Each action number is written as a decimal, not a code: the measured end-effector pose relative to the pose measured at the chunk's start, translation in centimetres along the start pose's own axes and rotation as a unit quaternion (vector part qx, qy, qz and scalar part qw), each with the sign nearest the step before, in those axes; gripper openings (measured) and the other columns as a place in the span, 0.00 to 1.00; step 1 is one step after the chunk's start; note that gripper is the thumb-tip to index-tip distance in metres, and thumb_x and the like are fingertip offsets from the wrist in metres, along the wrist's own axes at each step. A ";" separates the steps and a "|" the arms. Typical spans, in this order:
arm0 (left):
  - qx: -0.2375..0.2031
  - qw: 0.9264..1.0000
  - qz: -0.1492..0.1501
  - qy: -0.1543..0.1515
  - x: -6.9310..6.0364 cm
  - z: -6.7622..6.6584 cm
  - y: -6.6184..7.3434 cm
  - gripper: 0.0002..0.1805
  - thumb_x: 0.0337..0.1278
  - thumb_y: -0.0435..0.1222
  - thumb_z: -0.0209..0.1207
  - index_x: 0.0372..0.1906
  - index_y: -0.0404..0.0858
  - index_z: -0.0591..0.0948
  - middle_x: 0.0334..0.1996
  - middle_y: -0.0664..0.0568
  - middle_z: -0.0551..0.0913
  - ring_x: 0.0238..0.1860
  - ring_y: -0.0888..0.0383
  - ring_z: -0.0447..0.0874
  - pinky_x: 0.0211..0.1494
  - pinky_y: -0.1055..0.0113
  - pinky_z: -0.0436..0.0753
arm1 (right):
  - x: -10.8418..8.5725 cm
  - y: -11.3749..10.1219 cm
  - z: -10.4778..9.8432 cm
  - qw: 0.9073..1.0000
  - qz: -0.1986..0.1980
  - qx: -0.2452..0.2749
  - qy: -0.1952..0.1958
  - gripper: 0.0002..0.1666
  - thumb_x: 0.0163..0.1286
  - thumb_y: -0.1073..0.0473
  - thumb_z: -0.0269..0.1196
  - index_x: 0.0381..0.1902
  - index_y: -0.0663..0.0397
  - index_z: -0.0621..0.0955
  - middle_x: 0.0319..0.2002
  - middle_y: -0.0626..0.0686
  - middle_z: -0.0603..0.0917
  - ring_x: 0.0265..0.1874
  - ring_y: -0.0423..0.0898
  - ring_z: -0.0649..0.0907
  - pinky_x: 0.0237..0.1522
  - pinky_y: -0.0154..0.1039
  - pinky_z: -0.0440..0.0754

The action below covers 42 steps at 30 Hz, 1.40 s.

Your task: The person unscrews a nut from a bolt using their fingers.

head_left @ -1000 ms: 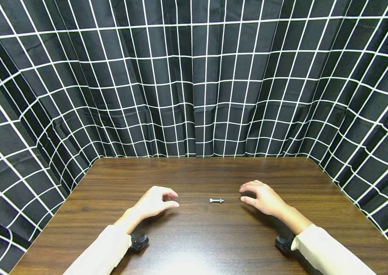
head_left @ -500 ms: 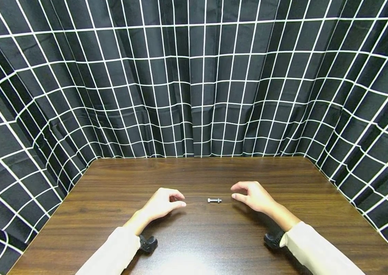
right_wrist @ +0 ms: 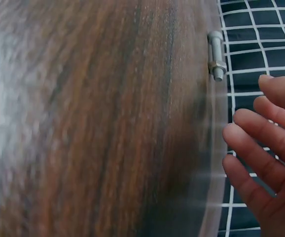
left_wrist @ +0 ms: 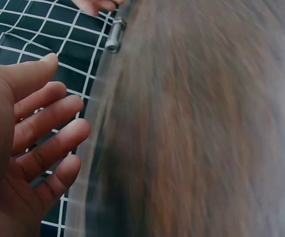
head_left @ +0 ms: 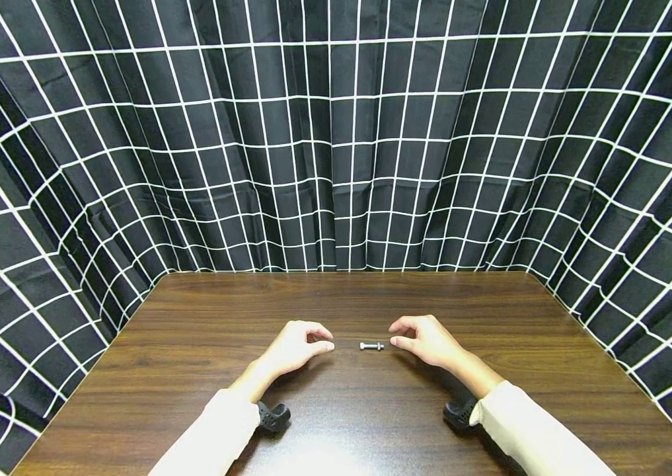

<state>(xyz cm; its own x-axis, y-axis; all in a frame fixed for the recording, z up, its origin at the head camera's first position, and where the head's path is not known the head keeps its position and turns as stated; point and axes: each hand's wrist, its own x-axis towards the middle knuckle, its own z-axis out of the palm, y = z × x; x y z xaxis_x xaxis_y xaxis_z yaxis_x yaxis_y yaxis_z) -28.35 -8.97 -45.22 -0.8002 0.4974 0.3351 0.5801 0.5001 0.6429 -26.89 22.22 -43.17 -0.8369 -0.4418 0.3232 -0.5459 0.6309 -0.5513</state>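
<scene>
On brown wood (head_left: 336, 301), a silvery bolt (head_left: 371, 346)

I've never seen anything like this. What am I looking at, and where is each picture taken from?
There's no robot here, just a person's bare left hand and right hand. The wide picture comes from a camera on the head, looking forward and down. The two closer ones come from a camera on each wrist, probably the black gadgets there. On the brown table lies a small metal bolt with a nut on it, between the hands. Neither hand holds or touches it; both are loosely curved. Behind the table hangs a dark curtain with white grid lines.
</scene>
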 end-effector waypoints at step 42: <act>0.003 0.994 -0.104 -0.032 4.3 4.8 4.8 0.09 0.45 0.37 0.70 0.35 0.39 0.86 0.23 0.60 0.83 0.25 0.65 0.76 0.31 0.68 0.74 | 1.6 -1.6 2.4 0.996 0.064 -0.050 -0.033 0.08 0.53 0.64 0.71 0.33 0.56 0.84 0.16 0.42 0.75 0.17 0.38 0.71 0.20 0.36 0.68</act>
<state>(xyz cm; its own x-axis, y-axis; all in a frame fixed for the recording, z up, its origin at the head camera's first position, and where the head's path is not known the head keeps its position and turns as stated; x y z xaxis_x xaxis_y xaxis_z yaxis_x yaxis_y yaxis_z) -28.27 -1.10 -44.00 -0.8915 0.4269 0.1518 0.4050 0.6006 0.6894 -27.28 18.95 -43.64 -0.8972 -0.3922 0.2028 -0.4391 0.7438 -0.5040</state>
